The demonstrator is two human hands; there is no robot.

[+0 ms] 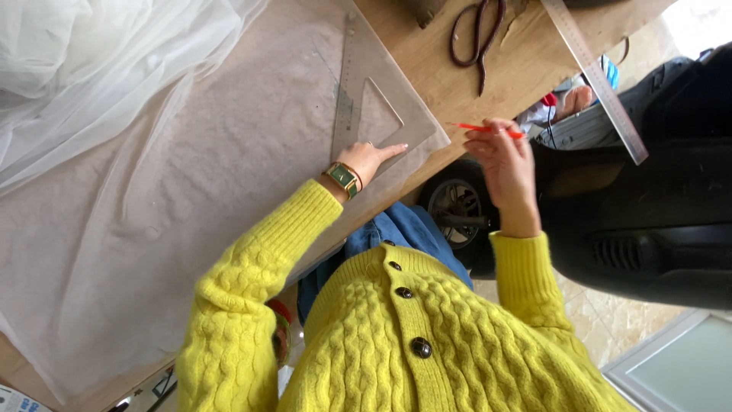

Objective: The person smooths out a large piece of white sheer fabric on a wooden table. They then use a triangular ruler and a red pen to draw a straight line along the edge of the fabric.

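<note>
While the left hand lies flat, fingers together and stretched out, on the clear set square, the right hand is held off the table edge, fingers closed on a red pencil. Set square rests on pale sheer fabric spread over the wooden table; its near corner sits under the left fingertips. Green-faced watch on the left wrist. Beyond the right hand: dark scissors on bare wood, and a steel ruler running diagonally past the table edge. White tulle bunched well beyond the left hand. Printed paper corner, white with blue, near the left elbow; details too small to tell.
</note>
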